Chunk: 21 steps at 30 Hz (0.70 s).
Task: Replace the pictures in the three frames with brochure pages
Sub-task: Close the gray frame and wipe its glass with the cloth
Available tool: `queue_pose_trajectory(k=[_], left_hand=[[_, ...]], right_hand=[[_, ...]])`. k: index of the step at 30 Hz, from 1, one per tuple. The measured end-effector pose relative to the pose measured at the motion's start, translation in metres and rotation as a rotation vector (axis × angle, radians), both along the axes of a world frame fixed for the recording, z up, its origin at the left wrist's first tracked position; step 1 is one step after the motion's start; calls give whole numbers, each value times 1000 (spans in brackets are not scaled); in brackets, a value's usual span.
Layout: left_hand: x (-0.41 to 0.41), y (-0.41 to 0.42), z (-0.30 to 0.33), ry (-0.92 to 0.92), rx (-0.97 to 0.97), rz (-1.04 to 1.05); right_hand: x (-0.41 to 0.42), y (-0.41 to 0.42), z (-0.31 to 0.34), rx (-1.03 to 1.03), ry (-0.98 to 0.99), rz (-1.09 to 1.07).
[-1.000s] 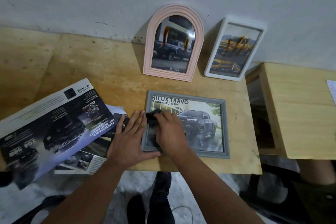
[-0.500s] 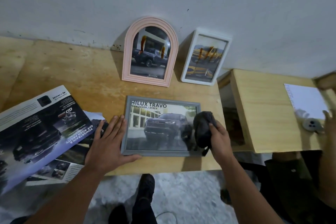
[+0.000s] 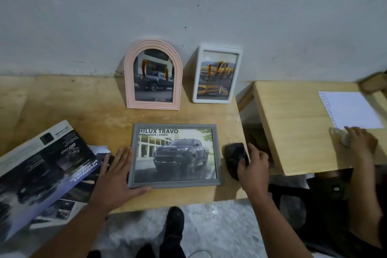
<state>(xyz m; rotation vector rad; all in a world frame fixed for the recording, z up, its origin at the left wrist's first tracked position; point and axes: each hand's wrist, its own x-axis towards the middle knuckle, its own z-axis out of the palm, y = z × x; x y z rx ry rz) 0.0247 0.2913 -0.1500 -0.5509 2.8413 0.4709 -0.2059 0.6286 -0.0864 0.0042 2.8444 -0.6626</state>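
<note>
Two hands sit nearest the camera, one on each side of the grey frame [image 3: 175, 156] lying flat near the front edge of the worktop [image 3: 62, 98]. The left hand [image 3: 116, 176] lies flat against the frame's left edge and front corner, fingers straight and spread, steadying it. The right hand [image 3: 253, 166] has come off the glass, where it was rubbing a second ago, and now rests just right of the frame, its fingers curled round the dark cloth [image 3: 234, 156]. That leaves the truck brochure page in the grey frame fully in view, so the wiping looks finished.

To the left, the opened brochure [image 3: 44, 165] lies spread over the worktop edge. Farther back, the pink arched frame [image 3: 154, 74] and the white frame [image 3: 217, 74] lean upright against the wall, each already showing a truck page. Judging from this, all three frames are filled and only standing the grey one up remains.

At far right, another person's hand [image 3: 359, 139] rests on a separate table beside a white sheet [image 3: 349, 109].
</note>
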Motion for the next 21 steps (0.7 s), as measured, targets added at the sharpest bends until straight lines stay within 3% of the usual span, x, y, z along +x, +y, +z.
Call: queue_pose_trajectory(k=[3,7,9,13,17,21], left_hand=[[-13,5,18,-70,131,87],[-33,25,49,-8,346,310],[-42,30,55,46,472,488],[-59,34,64,110,735,816],[-67,40,88,236,880,918],[-53,44,98,219,977,981]], right_hand=[[8,-15,20,-73,53,163],[11,-41,30,-105,-363,275],[12,-47,29,-100,-512,260],[8,-44,8,-172,-580,177],[10,-38,15,-204,-611,126],[12,-28,24,-386,-642,-5]])
